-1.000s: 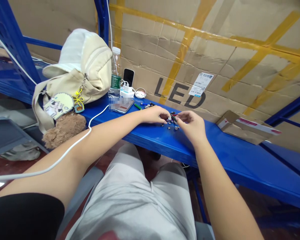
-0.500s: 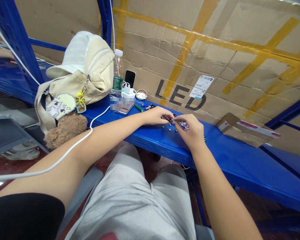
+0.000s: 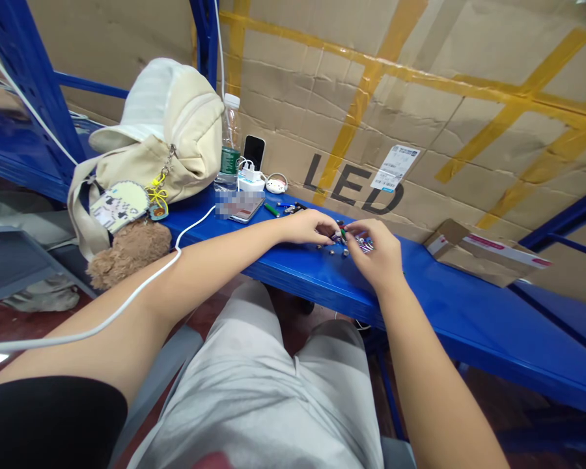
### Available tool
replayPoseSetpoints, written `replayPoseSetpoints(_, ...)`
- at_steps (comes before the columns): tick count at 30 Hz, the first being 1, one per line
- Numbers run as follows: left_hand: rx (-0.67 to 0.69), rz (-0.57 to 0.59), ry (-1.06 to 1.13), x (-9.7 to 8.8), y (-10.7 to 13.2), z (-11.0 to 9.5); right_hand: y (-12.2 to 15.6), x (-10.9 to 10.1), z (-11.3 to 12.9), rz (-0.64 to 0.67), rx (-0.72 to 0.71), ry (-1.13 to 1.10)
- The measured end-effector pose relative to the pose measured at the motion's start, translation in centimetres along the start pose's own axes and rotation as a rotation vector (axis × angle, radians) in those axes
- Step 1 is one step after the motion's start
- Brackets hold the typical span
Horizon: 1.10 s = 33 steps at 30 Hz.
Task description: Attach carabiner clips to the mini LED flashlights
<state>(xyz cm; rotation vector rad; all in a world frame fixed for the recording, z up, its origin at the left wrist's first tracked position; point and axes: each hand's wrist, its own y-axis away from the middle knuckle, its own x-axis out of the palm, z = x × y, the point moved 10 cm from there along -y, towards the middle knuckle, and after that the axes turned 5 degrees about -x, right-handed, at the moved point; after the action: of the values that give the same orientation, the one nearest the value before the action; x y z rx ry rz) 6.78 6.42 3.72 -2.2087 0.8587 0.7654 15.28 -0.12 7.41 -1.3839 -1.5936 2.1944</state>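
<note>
Your left hand (image 3: 308, 228) and right hand (image 3: 378, 253) meet on the counter (image 3: 449, 306). Both sets of fingers pinch a part (image 3: 342, 231) lying between them. The part is too small to tell its axis.

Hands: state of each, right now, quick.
Left hand: fingers pinched at the small parts; hold cannot be told.
Right hand: curled, closed on some of the small parts.

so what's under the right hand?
Small metal parts show on the blue shelf between the right hand and left hand. Anything beneath the palm is covered.
</note>
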Motion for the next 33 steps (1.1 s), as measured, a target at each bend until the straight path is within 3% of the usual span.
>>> replayPoseSetpoints(3,0.072,-0.088,-0.161,-0.8,0.2,-0.9,0.0,-0.6,-0.5,-0.032,0.027,-0.017)
replayPoseSetpoints(5,0.1,-0.126,-0.234,-1.2,0.3,-1.4,0.1,0.0,-0.9,0.014,0.027,-0.004)
replayPoseSetpoints(10,0.125,-0.145,-0.312,-1.4,0.5,-2.0,1.4,4.2,-3.1,0.357,0.118,0.096)
replayPoseSetpoints(13,0.126,-0.141,-0.324,-1.3,0.4,-2.0,1.9,5.5,-4.0,0.451,0.16,0.124)
replayPoseSetpoints(27,0.113,-0.124,-0.314,-1.2,0.3,-1.5,1.3,6.8,-3.9,0.496,0.177,0.054)
replayPoseSetpoints(33,0.076,-0.181,-0.256,-2.4,0.1,-0.7,0.9,6.8,-3.7,0.468,0.17,0.018)
